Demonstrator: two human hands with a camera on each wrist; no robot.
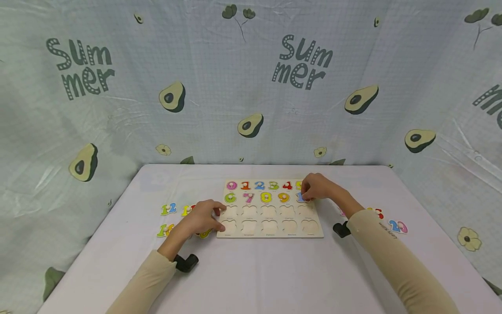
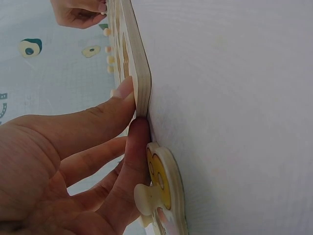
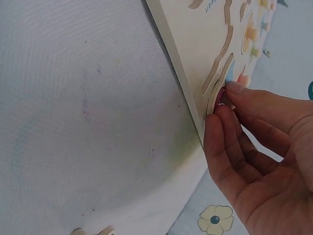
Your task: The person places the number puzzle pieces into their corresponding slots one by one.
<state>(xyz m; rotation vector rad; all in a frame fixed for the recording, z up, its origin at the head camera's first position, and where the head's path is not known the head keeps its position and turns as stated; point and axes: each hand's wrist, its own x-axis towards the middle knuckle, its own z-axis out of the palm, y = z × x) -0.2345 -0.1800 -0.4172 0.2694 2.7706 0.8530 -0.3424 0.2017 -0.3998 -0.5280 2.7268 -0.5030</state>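
A wooden number puzzle board (image 1: 270, 237) lies on the table with colourful number pieces in its two upper rows; the two lower rows show bare recesses. My right hand (image 1: 317, 186) pinches a number 10 piece (image 1: 300, 197) at the right end of the second row. In the right wrist view that piece (image 3: 213, 100) stands tilted against the board, partly covered by fingertips. My left hand (image 1: 201, 216) holds the board's left edge near the front corner, its thumb (image 2: 110, 115) on the face and a finger at the edge. Beside that finger lies a yellow-faced piece (image 2: 164, 178) with a wooden knob.
Left of the board lie several number pieces, among them a 12 (image 1: 168, 209) and a green-and-yellow piece (image 1: 165, 230), some partly behind my left hand. On the right are a 20 (image 1: 398, 226) and others partly behind my right sleeve (image 1: 386, 244). A patterned curtain (image 1: 211, 87) hangs behind the table.
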